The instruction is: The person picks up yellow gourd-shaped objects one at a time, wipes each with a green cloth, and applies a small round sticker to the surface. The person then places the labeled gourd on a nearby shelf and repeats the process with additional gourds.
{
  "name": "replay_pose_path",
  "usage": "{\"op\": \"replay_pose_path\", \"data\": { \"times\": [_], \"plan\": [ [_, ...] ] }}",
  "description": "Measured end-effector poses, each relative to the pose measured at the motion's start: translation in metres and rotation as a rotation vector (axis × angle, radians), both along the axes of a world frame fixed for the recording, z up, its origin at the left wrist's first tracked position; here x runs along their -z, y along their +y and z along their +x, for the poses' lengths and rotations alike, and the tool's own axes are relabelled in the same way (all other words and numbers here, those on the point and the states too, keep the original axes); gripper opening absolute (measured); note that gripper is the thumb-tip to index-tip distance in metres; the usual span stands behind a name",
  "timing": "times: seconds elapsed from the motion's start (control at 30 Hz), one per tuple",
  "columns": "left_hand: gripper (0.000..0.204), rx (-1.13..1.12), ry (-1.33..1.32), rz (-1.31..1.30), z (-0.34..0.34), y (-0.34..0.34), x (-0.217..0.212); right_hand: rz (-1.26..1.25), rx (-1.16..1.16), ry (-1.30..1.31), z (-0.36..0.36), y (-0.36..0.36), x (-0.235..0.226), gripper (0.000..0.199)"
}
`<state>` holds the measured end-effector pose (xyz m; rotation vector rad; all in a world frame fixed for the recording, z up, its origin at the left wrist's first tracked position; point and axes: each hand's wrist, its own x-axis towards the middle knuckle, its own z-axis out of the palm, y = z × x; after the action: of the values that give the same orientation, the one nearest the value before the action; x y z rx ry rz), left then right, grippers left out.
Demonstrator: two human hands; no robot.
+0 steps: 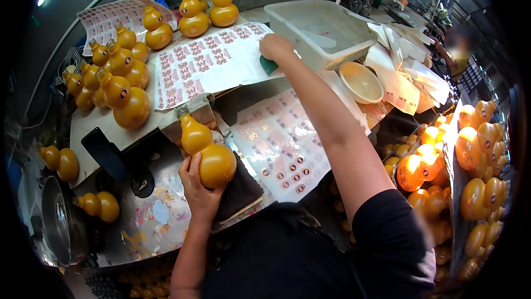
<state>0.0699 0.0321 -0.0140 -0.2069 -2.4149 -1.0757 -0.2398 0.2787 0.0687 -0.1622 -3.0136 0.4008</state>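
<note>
My left hand [200, 191] is wrapped round the lower bulb of a yellow gourd-shaped bottle [213, 161], which tilts with its neck away from me. My right arm reaches far across the bench. At the right end of a white sheet of red-brown printed decals [199, 64], my right hand [276, 48] is closed on a dark green flat piece [269, 66]; its exact kind is partly hidden by the fingers. Below my right forearm lies a glossy decal sheet [285, 144] with round dark emblems along its near edge. A dark folded cloth [238, 191] sits beside the held bottle.
Several gourd bottles [131, 105] stand at the left and back. A translucent tub [323, 28] and a round bowl [361, 82] stand right of the sheet. A phone [104, 152] on a stand and a metal pan [63, 219] are left. Racked bottles [475, 194] and another person [458, 50] are right.
</note>
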Motion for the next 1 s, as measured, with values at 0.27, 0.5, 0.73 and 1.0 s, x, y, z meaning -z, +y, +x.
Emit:
{"op": "replay_pose_path", "data": {
  "times": [0.27, 0.5, 0.73, 1.0],
  "plan": [
    [0.088, -0.001, -0.023, 0.012, 0.002, -0.001, -0.001, 0.001, -0.493, 0.049, 0.055, -0.025, 0.004, 0.034],
    [0.087, 0.019, -0.012, 0.019, 0.0, 0.001, -0.001, -0.714, -0.382, 0.439, 0.12, 0.036, 0.071, 0.034],
    [0.088, 0.052, -0.01, 0.013, 0.004, -0.003, -0.004, -1.806, 0.201, -0.025, 0.127, -0.024, 0.082, 0.034],
    [0.098, 0.032, -0.141, 0.199, 0.009, -0.012, 0.005, -1.271, -0.228, 0.052, 0.165, -0.006, 0.048, 0.012]
  ]
}}
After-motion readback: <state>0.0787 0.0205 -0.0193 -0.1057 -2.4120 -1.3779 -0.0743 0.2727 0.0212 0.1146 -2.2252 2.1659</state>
